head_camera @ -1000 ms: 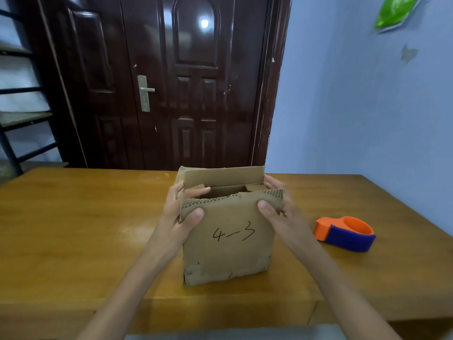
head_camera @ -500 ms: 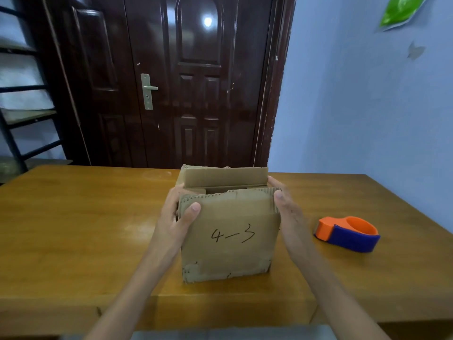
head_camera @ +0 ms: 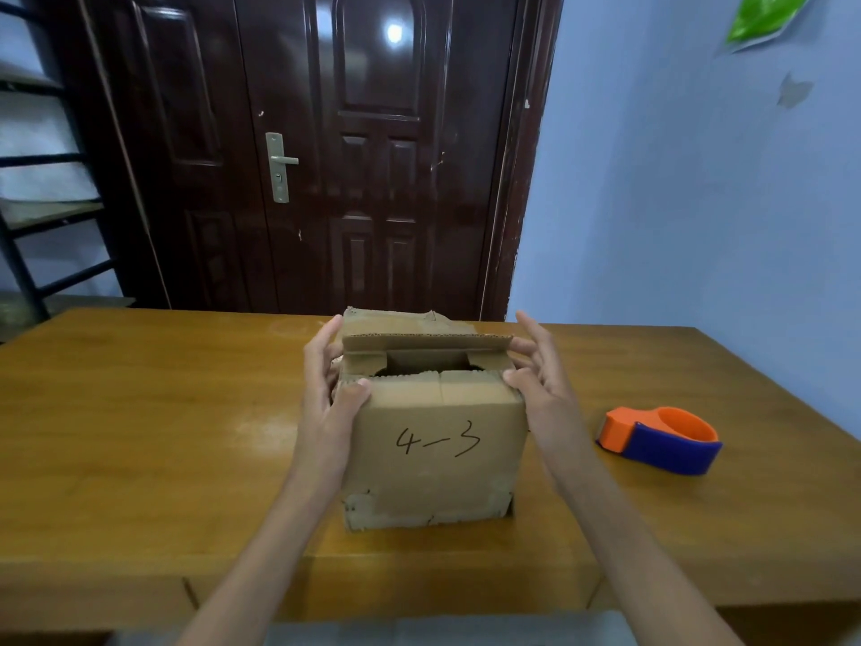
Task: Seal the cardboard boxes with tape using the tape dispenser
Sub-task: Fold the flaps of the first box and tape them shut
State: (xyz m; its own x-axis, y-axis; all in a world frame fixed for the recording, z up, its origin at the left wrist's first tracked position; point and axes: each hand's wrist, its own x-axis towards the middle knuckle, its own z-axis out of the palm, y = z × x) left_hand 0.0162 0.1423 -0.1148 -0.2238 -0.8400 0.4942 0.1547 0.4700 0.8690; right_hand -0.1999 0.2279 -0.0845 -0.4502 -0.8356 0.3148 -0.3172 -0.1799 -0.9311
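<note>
A small cardboard box (head_camera: 433, 463) marked "4-3" stands on the wooden table (head_camera: 140, 435) straight in front of me. Its near top flap lies folded flat and its far flap leans in over the top, leaving a dark gap between them. My left hand (head_camera: 326, 394) is at the box's left side, thumb pressing the near flap's corner and fingers reaching up to the far flap. My right hand (head_camera: 543, 389) mirrors it on the right, thumb on the near flap and fingertips touching the far flap's end. An orange and blue tape dispenser (head_camera: 661, 440) lies on the table to the right, untouched.
A dark wooden door (head_camera: 372, 156) stands behind the table's far edge. A metal shelf rack (head_camera: 37, 216) is at the far left, and a blue wall (head_camera: 699, 202) runs along the right side of the table.
The near flap has gone from standing upright to lying flat on top. Both hands have shifted back along the box's sides toward the far flap, which now tips inward.
</note>
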